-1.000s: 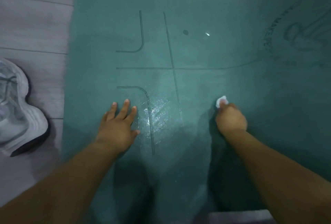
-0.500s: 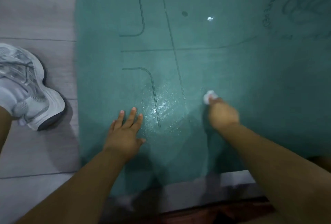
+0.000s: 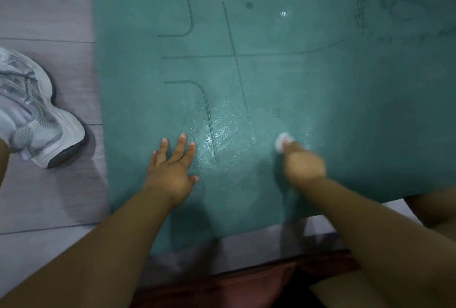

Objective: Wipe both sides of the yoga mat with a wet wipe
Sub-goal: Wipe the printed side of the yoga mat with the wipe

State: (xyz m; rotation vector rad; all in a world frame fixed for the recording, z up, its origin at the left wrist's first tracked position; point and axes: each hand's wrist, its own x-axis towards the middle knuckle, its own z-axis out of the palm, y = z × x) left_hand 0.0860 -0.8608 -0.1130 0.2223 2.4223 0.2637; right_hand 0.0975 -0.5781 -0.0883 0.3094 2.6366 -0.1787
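Note:
A teal yoga mat [image 3: 296,81] with dark alignment lines lies flat on the floor and fills most of the view. My left hand [image 3: 172,167] rests palm down on the mat near its near edge, fingers spread. My right hand [image 3: 302,162] is closed on a small white wet wipe [image 3: 281,141], pressed against the mat just right of the centre line. A shiny wet patch [image 3: 222,135] lies between my two hands. The mat's underside is hidden.
Grey wood-look floor [image 3: 47,11] borders the mat on the left, where a white and grey sneaker [image 3: 32,110] stands. A strip of floor and a dark reddish edge [image 3: 246,283] run along the mat's near end. A round logo [image 3: 407,4] is printed at the far right.
My right hand has slid the wipe left and toward me across the mat. The view has tilted down, showing the mat's near edge and the sneaker further in. My left hand stays planted.

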